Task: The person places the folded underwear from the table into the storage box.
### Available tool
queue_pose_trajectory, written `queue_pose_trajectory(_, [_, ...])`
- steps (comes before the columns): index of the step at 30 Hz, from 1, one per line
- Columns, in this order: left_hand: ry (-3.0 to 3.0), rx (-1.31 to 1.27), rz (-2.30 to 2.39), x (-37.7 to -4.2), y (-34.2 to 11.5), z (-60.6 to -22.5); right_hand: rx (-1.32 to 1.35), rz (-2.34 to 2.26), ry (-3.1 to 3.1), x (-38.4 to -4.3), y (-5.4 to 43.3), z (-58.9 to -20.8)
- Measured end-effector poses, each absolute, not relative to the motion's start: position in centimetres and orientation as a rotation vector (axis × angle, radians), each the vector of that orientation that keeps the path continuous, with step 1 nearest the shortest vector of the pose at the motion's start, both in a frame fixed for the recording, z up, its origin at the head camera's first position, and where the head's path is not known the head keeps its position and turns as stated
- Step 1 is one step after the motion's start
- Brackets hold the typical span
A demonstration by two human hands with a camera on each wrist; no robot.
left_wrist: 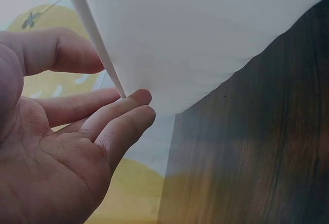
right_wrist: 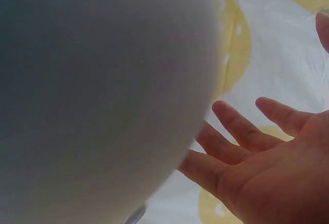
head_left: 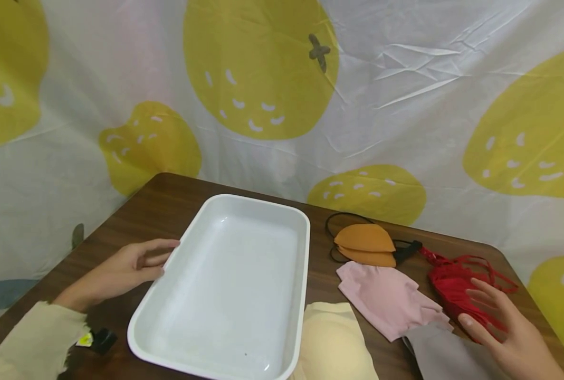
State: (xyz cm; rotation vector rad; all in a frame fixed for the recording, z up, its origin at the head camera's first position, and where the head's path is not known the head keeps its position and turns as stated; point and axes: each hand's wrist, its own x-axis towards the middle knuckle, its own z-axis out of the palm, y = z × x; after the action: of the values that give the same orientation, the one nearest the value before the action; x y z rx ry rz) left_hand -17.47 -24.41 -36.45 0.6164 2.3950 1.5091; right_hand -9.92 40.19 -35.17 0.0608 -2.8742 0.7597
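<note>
A white rectangular tray (head_left: 231, 274) with rounded corners and raised walls lies on the table. My left hand (head_left: 120, 272) touches the outside of its left rim with thumb and fingertips, the fingers loosely extended. Seen from the left wrist, the thumb meets the rim (left_wrist: 95, 34) and two fingertips lie against the outer wall. Fingers spread, my right hand (head_left: 509, 327) holds nothing and is over a red bra (head_left: 459, 282) with thin straps and a grey folded bra (head_left: 452, 351). A large, blurred pale surface (right_wrist: 103, 100) covers much of the right wrist view.
Right of the tray lie a cream padded bra (head_left: 334, 343), a pink folded bra (head_left: 388, 298) and an orange bra (head_left: 364, 243) with black straps. A small black object (head_left: 103, 340) is by the left sleeve. A lemon-print curtain (head_left: 272, 158) hangs behind the brown table (head_left: 168, 206).
</note>
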Motion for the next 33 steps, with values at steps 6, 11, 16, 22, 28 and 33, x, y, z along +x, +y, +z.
queue_pose_trajectory(6, [2.385,0.634,1.502,-17.6,-24.6,-36.5,-0.099,0.678,-2.955,-9.5,41.5,-35.9])
queue_pose_trajectory(11, [2.370,0.643,1.511,-17.7,-24.7,-36.5,-0.168,0.657,-2.950,-8.9,42.2,-36.6])
queue_pose_trajectory(16, [2.374,0.630,1.506,-17.7,-24.5,-36.5,-0.232,0.652,-2.924,-8.7,42.8,-36.8])
queue_pose_trajectory(22, [2.393,0.608,1.484,-17.7,-24.4,-36.5,-0.310,0.705,-2.964,-8.3,43.8,-37.3])
queue_pose_trajectory(28, [2.404,0.621,1.476,-17.7,-24.5,-36.4,-0.209,0.573,-3.165,-8.6,44.4,-38.4])
queue_pose_trajectory(33, [2.397,0.659,1.489,-17.7,-24.6,-36.5,-0.081,0.409,-3.362,-9.1,44.2,-38.8])
